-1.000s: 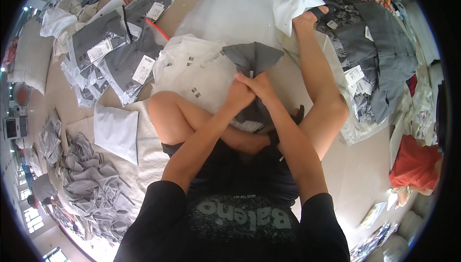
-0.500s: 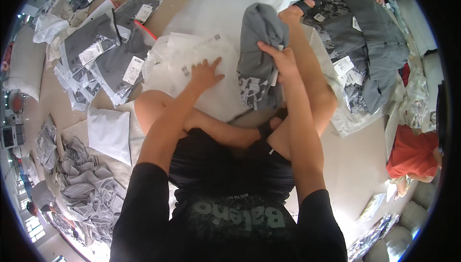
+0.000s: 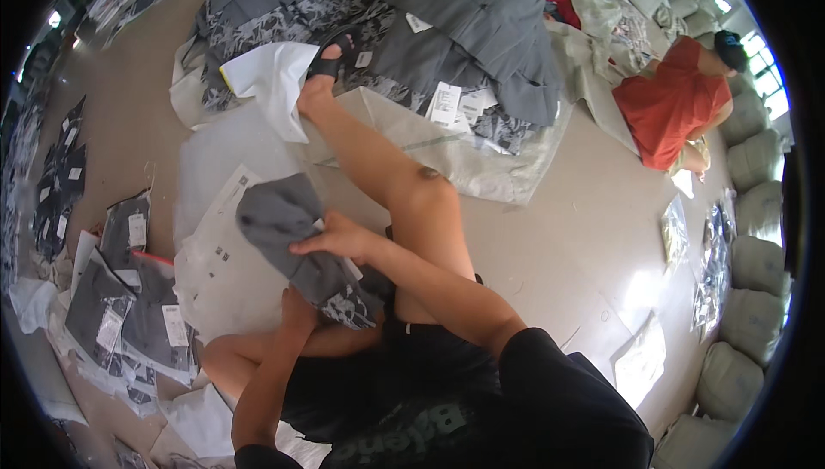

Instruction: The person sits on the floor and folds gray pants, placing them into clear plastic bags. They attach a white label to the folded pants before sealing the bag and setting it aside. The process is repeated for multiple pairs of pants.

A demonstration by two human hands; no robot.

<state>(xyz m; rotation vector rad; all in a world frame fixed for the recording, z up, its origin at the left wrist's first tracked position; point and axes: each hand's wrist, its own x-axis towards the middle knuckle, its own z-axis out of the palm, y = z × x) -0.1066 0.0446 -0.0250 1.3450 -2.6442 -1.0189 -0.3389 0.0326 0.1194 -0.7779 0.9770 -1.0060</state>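
Observation:
A folded grey garment (image 3: 279, 211) with a grey-and-white patterned end hangs over my lap, tilted down to the right. My right hand (image 3: 339, 239) grips it from the right, thumb across the cloth, beside a white tag. At its lower left edge, my left hand (image 3: 298, 310) is closed on the cloth, with its fingers partly hidden. Beyond the garment lies a stack of clear plastic bags (image 3: 202, 271) with small printed marks.
Tagged grey garments (image 3: 481, 30) lie heaped on a pale sheet (image 3: 507, 177) ahead. Bagged garments (image 3: 99, 314) lie to the left. A white bag (image 3: 275, 78) rests by my foot. At right, a person in red (image 3: 670, 108) sits near stuffed sacks (image 3: 760, 263).
My view has turned to the right. The garment has come closer to my lap and tilted. My left hand has left the plastic bags and moved to the garment's lower edge.

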